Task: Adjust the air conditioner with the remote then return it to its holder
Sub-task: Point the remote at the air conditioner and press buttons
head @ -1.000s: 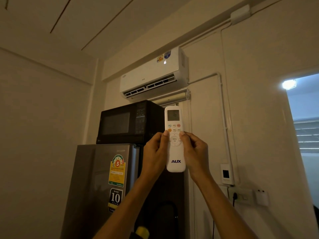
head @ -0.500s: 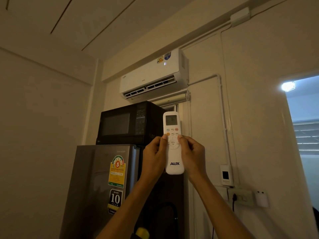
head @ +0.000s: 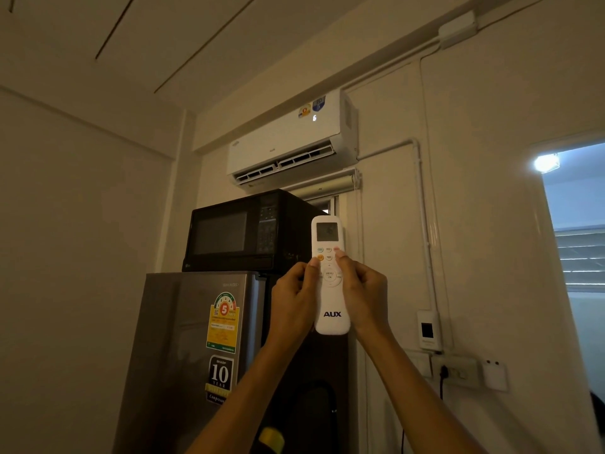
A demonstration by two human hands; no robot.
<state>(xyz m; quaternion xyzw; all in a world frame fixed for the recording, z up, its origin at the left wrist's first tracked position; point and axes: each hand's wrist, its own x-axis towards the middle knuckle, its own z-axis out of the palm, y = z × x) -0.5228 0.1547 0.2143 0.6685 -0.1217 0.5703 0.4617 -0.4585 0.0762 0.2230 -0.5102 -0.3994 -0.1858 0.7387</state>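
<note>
Between my two hands the white AUX remote (head: 329,280) stands upright, its screen end pointing up. My left hand (head: 292,299) grips its left edge with the thumb beside the orange button, and my right hand (head: 363,296) grips the right edge, thumb tip lying on the upper buttons. Above the hands, high on the wall, hangs the air conditioner (head: 288,142), its display lit. Left of my hands a black microwave (head: 248,231) sits on a grey Sharp fridge (head: 196,348). Lower right of my right hand a small white wall holder (head: 428,329) is mounted above a socket (head: 453,371).

Remote (head: 328,276) screen digits unreadable; yellow object (head: 271,439) cut off below.
</note>
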